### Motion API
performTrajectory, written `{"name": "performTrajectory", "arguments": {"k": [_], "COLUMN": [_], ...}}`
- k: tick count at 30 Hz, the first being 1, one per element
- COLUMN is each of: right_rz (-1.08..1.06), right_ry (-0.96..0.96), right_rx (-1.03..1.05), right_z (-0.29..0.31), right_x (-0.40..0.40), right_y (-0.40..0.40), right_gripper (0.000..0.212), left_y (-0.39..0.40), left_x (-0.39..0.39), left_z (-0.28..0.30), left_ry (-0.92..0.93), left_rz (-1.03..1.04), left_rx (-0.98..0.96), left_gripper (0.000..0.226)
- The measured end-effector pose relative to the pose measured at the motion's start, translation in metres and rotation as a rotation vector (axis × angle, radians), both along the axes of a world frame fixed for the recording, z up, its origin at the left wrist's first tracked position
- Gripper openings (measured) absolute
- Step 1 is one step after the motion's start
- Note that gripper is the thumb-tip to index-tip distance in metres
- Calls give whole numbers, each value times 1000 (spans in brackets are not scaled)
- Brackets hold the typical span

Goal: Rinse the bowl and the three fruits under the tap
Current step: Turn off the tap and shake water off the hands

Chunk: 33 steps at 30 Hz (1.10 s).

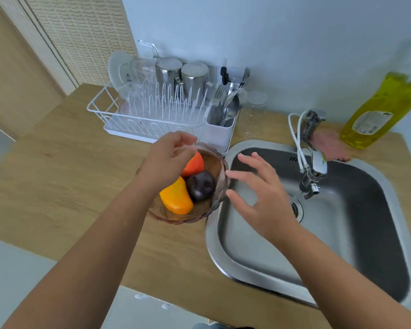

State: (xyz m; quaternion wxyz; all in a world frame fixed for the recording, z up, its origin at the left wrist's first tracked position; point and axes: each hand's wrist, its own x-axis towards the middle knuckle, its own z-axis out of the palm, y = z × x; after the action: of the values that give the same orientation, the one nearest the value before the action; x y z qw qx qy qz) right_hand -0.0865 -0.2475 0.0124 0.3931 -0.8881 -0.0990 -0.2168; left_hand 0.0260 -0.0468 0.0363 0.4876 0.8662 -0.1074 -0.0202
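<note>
A brown glass bowl (220,186) stands on the wooden counter just left of the sink. It holds a yellow mango-shaped fruit (177,198), a dark plum (201,186) and an orange-red fruit (195,165). My left hand (166,162) hovers over the bowl's far side with fingers curled loosely, partly covering the orange-red fruit; it holds nothing. My right hand (259,193) is spread open above the sink's left part, fingertips close to the bowl's right rim. The tap (312,172) hangs over the sink with a thin stream of water running from its spout.
The steel sink (247,267) fills the right side. A white dish rack (152,115) with cups, a plate and cutlery stands behind the bowl. A yellow detergent bottle (380,110) and a pink cloth (328,144) sit behind the tap. Bare counter (69,167) stretches left.
</note>
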Motion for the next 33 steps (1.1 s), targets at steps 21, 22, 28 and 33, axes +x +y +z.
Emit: {"name": "performTrajectory", "arguments": {"k": [21, 22, 28, 33], "right_rz": [-216, -221, -229, -246], "right_ry": [306, 302, 229, 187], "right_rx": [475, 496, 665, 689], "right_z": [2, 0, -12, -14], "right_x": [2, 3, 4, 6], "right_y": [-146, -146, -139, -141], "right_gripper": [32, 32, 29, 27], "left_y": [-274, -281, -304, -309], "left_x": [65, 67, 83, 92], "left_z": [3, 0, -17, -24], "left_ry": [182, 173, 154, 184], "left_rz": [-493, -501, -478, -461], "left_rx": [-167, -135, -75, -147], "left_gripper": [28, 28, 30, 28]}}
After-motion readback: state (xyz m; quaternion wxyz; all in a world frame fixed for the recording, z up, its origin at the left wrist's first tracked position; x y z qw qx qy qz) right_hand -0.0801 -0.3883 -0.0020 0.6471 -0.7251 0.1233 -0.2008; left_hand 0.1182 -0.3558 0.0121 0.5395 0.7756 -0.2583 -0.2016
